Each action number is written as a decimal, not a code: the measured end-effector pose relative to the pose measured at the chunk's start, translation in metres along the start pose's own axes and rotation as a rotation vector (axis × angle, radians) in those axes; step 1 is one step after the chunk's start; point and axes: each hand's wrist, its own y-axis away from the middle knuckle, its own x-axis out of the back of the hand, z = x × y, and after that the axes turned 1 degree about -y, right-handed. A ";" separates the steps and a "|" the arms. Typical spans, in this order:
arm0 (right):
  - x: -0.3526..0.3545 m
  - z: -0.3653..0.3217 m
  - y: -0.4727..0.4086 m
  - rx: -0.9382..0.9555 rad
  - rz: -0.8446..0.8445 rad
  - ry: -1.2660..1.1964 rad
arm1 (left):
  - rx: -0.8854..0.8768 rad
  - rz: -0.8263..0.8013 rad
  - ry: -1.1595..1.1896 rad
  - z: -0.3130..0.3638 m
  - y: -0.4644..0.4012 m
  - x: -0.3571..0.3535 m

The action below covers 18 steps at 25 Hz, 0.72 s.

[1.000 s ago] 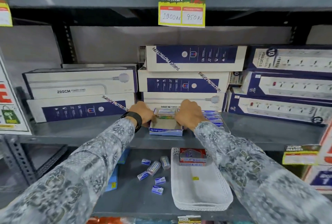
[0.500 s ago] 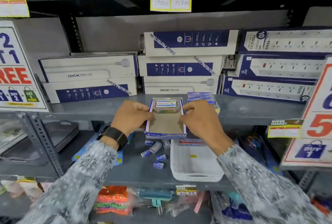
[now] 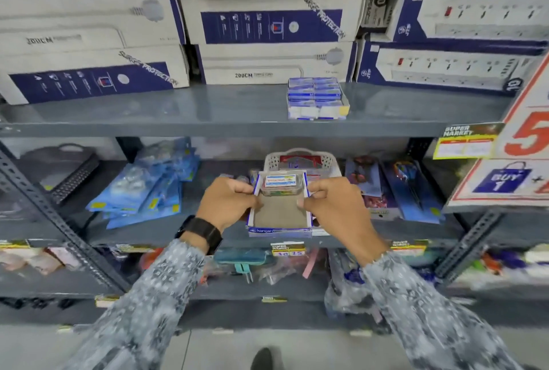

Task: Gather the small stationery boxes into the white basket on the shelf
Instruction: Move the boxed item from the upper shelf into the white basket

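Note:
I hold an open blue-and-white cardboard tray (image 3: 279, 215) in front of the middle shelf, my left hand (image 3: 227, 201) gripping its left side and my right hand (image 3: 335, 206) its right side. A small clear box with a red-and-white label (image 3: 279, 184) lies at the tray's far end; the rest of the tray is bare brown card. The white perforated basket (image 3: 300, 158) stands on the middle shelf just behind the tray, with a red box (image 3: 300, 161) in it. A pack of small blue stationery boxes (image 3: 316, 97) sits on the upper shelf.
Large blue-and-white power-strip cartons (image 3: 267, 22) fill the back of the upper shelf. Blue blister packs (image 3: 148, 188) lie left of the basket, scissors packs (image 3: 413, 188) to its right. A promotional sign (image 3: 511, 167) juts in at right. Slanted metal braces (image 3: 59, 221) flank the shelves.
Both hands pulled the cardboard tray off the upper shelf and lowered it toward me, down to the middle shelf in front of the basket. The view tilted downward.

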 end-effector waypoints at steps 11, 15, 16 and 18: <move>-0.072 0.110 -0.150 -0.363 0.003 -0.152 | 0.233 -0.018 -0.101 -0.042 -0.152 -0.088; -0.097 0.147 -0.195 -0.512 -0.015 -0.173 | 0.234 -0.029 -0.206 -0.034 -0.174 -0.107; -0.102 0.157 -0.202 -0.530 -0.010 -0.176 | 0.233 -0.067 -0.230 -0.034 -0.178 -0.112; -0.111 0.176 -0.213 -0.552 -0.011 -0.185 | 0.269 -0.113 -0.256 -0.043 -0.189 -0.125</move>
